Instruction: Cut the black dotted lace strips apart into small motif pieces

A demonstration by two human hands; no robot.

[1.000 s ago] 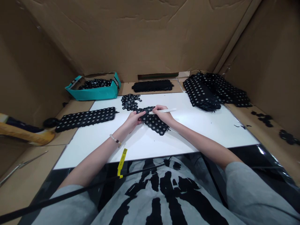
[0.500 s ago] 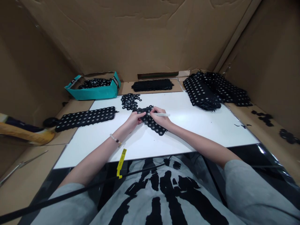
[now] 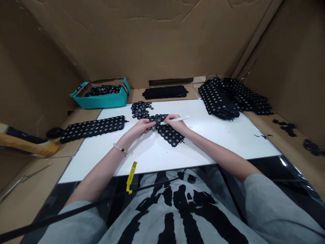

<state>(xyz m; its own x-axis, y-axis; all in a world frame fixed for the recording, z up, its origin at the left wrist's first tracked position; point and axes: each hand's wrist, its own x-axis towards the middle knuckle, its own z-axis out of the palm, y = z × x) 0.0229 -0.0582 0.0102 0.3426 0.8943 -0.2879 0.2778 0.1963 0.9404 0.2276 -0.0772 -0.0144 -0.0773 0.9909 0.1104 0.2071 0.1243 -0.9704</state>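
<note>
A strip of black lace with round holes (image 3: 169, 133) lies on the white board (image 3: 218, 139) in the middle. My left hand (image 3: 140, 126) pinches the strip's far end, fingers closed on it. My right hand (image 3: 175, 123) rests on the strip just beside it and grips a thin white tool (image 3: 179, 119) that points right. A small heap of cut-out black lace rings (image 3: 140, 109) lies just beyond my hands.
A long lace strip (image 3: 93, 127) lies at the board's left edge. A teal box (image 3: 106, 98) with lace stands at the back left, a black lace pile (image 3: 165, 92) at the back, folded lace (image 3: 228, 96) at the right. Scissors (image 3: 15, 183) lie at the near left.
Both hands shifted slightly away from me with the strip, and the white tool tilted back up to the right. Nothing else moved.
</note>
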